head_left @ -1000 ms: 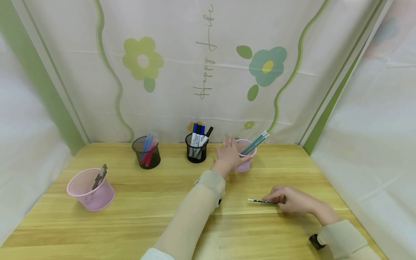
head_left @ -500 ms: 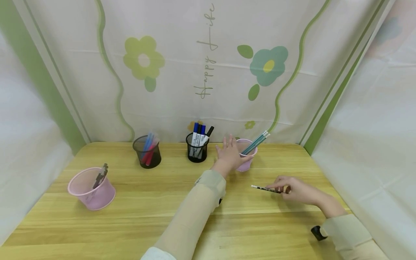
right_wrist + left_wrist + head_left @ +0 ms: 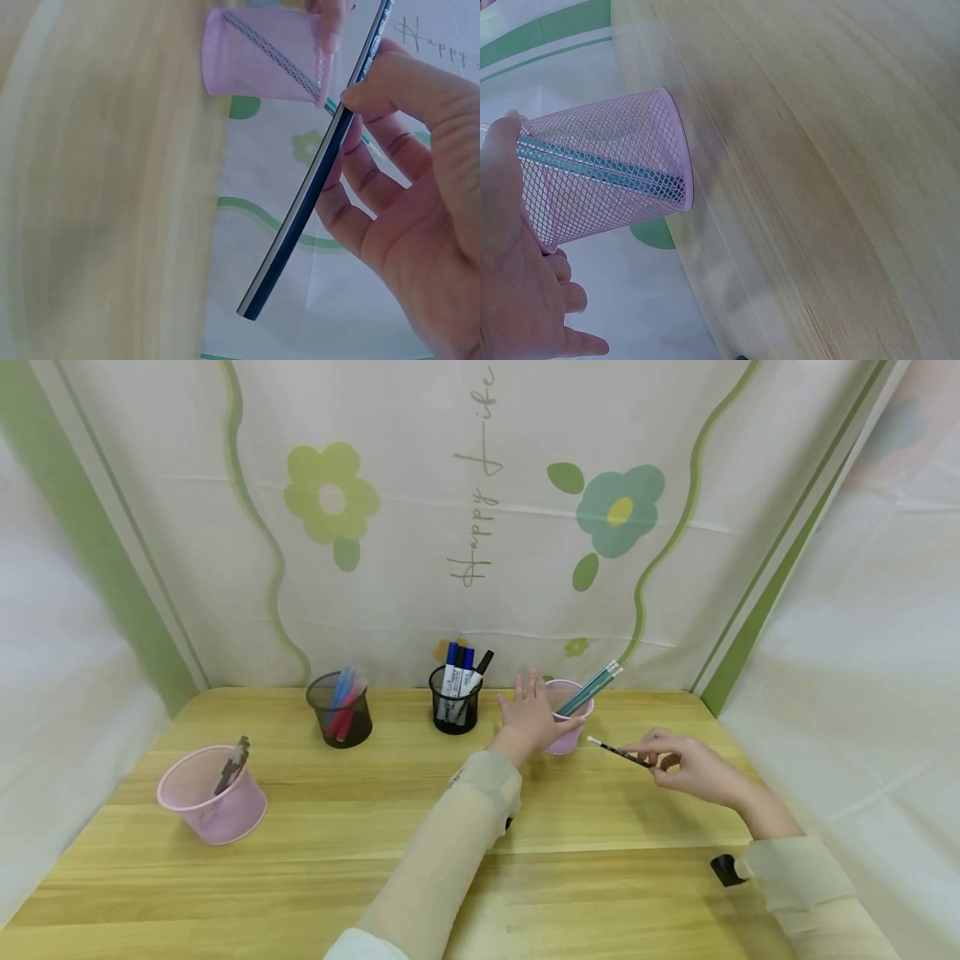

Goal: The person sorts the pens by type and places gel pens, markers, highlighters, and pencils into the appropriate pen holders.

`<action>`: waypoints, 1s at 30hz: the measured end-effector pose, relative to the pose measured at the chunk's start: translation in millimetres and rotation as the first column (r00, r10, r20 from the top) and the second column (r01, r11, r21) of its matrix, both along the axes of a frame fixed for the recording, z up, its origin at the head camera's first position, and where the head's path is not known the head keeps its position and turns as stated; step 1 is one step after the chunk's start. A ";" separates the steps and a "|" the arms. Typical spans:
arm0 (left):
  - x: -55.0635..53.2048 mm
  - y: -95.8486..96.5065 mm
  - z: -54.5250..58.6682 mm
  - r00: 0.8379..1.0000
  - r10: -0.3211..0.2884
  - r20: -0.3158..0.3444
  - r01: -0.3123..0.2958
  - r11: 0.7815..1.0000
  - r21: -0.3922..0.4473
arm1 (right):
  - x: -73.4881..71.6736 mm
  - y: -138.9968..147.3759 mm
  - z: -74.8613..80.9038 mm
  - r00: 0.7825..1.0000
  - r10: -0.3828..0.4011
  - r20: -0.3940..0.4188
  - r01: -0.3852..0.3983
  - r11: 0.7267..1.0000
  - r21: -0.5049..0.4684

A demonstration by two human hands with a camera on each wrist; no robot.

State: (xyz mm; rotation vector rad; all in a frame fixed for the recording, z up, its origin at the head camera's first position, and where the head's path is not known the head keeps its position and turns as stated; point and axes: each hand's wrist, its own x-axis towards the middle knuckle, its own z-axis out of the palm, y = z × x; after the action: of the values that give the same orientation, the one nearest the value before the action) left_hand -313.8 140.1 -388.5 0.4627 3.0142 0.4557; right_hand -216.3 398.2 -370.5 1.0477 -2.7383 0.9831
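My left hand (image 3: pixel 528 722) holds the rim of a pink mesh pencil cup (image 3: pixel 607 161), thumb across its near side and other fingers spread out to the left. Several teal pencils (image 3: pixel 592 687) with white ends lean to the right in that cup. Between right thumb and fingers I pinch a dark patterned pencil (image 3: pixel 300 202) with a white tip; its other end is flat in the right wrist view. My right hand (image 3: pixel 693 767) is raised over the table, right of the cup and nearer to me. The pencil's white tip points toward the cup.
A black mesh cup of markers (image 3: pixel 455 702) stands left of my left hand. Farther left is another black mesh cup (image 3: pixel 348 727) with blue and red pens. A larger pink cup (image 3: pixel 213 806) with dark pens sits at the left. A patterned curtain (image 3: pixel 420 527) hangs behind.
My right hand has risen from near the table and moved away from me toward the cup, tilting the pencil's white tip upward. My left hand has stayed on the cup.
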 end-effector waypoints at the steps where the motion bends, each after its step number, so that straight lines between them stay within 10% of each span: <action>1: 0.0 0.2 -0.1 1.000 0.000 -0.002 0.000 1.000 0.003 | -1.3 -0.2 1.4 1.000 -0.007 -0.008 0.007 1.000 -0.007; 12: -2.4 2.0 -2.3 1.000 0.007 0.000 -0.007 1.000 0.012 | -9.5 -3.4 12.6 0.987 -0.158 0.025 0.160 0.980 -0.115; 20: -2.3 1.5 -2.7 1.000 0.006 0.000 -0.006 1.000 0.014 | -20.1 -19.3 11.8 0.962 -0.271 0.038 0.269 0.912 -0.310; 25: -1.7 1.2 -3.3 1.000 0.003 -0.008 -0.002 1.000 0.024 | -29.8 -33.6 10.3 0.945 -0.309 0.104 0.311 0.761 -0.569; 30: -3.2 0.7 -3.6 1.000 -0.003 -0.028 0.003 1.000 -0.007 | -40.5 -54.1 12.9 0.917 -0.359 0.173 0.344 0.498 -0.796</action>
State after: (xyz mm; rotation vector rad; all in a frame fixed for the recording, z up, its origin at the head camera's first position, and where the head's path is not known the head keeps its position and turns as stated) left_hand -317.0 140.8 -392.2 0.4764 3.0401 0.4424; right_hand -256.8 344.1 -357.6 0.2848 -1.8782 1.8339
